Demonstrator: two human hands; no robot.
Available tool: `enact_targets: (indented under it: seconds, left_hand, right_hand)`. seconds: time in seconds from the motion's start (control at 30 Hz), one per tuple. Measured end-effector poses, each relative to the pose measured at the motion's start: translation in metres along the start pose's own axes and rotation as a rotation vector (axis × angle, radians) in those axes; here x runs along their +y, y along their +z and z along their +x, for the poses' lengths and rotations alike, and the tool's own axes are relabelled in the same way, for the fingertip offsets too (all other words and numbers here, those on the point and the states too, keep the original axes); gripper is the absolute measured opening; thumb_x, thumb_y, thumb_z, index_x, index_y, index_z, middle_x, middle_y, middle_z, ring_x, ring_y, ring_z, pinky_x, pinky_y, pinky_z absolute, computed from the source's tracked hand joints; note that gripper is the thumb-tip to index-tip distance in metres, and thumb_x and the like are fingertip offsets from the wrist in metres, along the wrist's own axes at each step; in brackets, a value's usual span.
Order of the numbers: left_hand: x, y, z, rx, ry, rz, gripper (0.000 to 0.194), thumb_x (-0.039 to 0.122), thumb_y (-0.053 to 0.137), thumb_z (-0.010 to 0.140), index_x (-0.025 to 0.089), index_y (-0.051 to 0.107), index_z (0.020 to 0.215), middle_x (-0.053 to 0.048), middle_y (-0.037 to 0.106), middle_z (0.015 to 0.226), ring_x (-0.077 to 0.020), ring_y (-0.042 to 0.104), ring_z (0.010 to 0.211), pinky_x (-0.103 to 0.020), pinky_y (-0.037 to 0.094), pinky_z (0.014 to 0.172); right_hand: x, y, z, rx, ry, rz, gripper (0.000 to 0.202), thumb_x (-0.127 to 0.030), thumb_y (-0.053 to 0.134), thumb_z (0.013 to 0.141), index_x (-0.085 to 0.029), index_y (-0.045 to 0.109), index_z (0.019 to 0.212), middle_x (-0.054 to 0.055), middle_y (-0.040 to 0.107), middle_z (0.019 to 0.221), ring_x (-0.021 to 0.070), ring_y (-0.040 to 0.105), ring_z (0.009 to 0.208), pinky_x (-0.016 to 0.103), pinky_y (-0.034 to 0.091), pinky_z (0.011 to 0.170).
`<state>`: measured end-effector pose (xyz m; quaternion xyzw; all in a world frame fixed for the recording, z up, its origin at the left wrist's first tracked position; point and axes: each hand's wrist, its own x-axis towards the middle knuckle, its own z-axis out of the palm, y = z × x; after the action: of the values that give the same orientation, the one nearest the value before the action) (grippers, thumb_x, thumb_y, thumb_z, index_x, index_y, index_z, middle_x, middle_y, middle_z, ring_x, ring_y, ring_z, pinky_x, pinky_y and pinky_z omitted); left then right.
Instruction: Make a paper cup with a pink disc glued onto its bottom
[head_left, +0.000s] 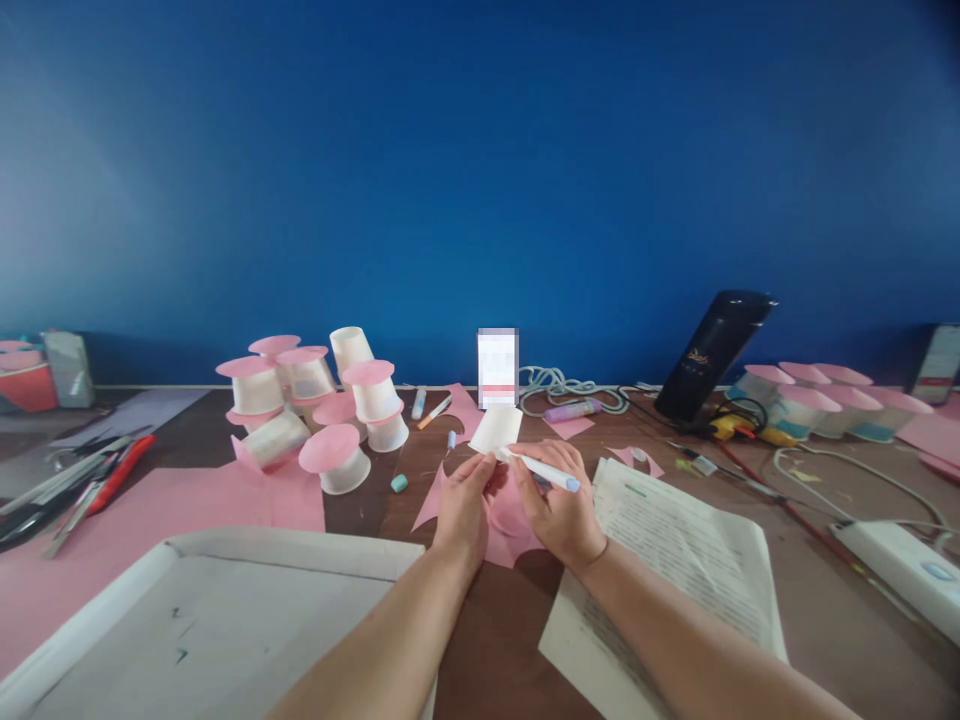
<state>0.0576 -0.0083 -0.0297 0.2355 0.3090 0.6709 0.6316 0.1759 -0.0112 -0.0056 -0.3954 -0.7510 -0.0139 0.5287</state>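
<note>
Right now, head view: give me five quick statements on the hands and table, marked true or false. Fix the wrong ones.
1. The right hand holds a white pen. True.
2. The left hand is on the black bottle. False: the left hand holds the white cup.
3. Printed sheets lie under the right forearm. True.
4. The small teal lump is right of both hands. False: the small teal lump lies left of them.
5. The wall behind is yellow. False: the wall is blue.
</note>
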Motion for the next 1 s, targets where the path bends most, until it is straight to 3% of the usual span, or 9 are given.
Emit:
enact_targets:
  seconds: [0.63,1.0]
  left_hand:
    - [0.0031,0.0038,-0.0026,0.046,-0.025,-0.03,0.021,0.026,0.082,0.06,0.013,0.071,0.073,-0.002,0.065,0.069,-0.0105,0.06,0.068,-0.023,0.045,0.071]
    - [0.0042,0.0052,-0.0033,0.001,-0.009,0.0,0.018,0.027,0.08,0.063,0.014,0.072,0.072,-0.001,0.064,0.066,-0.0089,0.056,0.064,-0.022,0.043,0.066]
  right_hand:
    - [-0.0006,-0.0029,0.0009,0.051,-0.023,-0.025,0.017,-0.018,0.055,0.088,-0.021,0.061,0.104,0.004,0.069,0.093,0.0196,0.062,0.091,0.037,0.044,0.086]
    - [-0.0007,-0.0013,0.0003,0.016,-0.029,-0.027,0.017,-0.018,0.055,0.088,-0.022,0.061,0.103,0.003,0.07,0.092,0.0191,0.062,0.088,0.038,0.043,0.087]
